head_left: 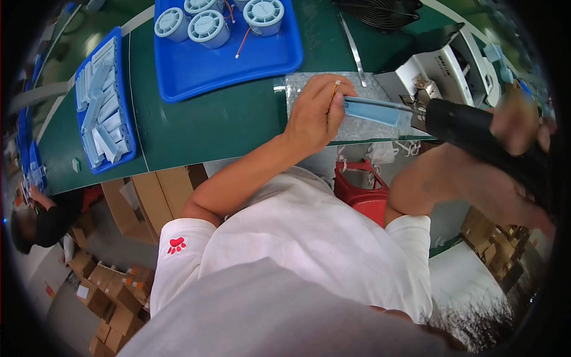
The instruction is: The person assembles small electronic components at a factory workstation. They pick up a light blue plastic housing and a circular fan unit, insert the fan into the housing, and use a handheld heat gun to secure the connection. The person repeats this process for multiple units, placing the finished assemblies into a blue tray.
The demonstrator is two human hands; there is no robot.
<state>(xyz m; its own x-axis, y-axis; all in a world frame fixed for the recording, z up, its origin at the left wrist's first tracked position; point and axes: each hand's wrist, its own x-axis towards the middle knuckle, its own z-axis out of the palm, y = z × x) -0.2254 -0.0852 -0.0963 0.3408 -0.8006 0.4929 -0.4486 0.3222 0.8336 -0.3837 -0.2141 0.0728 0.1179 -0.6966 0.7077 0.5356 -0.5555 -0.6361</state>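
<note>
My left hand (315,110) presses a long, pale blue plastic strip (375,111) down on a sheet of bubble wrap (309,86) on the green table (220,122). A thin yellowish stick pokes up between its fingers. My right hand (520,122) grips a black powered screwdriver (476,128) held level, its tip at the right end of the blue strip.
A blue tray (220,65) with several round pale blue parts and wires lies at the back. A second blue tray (104,101) at the left holds several pale strips. A grey machine (452,65) and a black fan grille (380,12) stand at the right. A red stool (363,193) and cardboard boxes (113,291) are below; another person (41,217) is at the far left.
</note>
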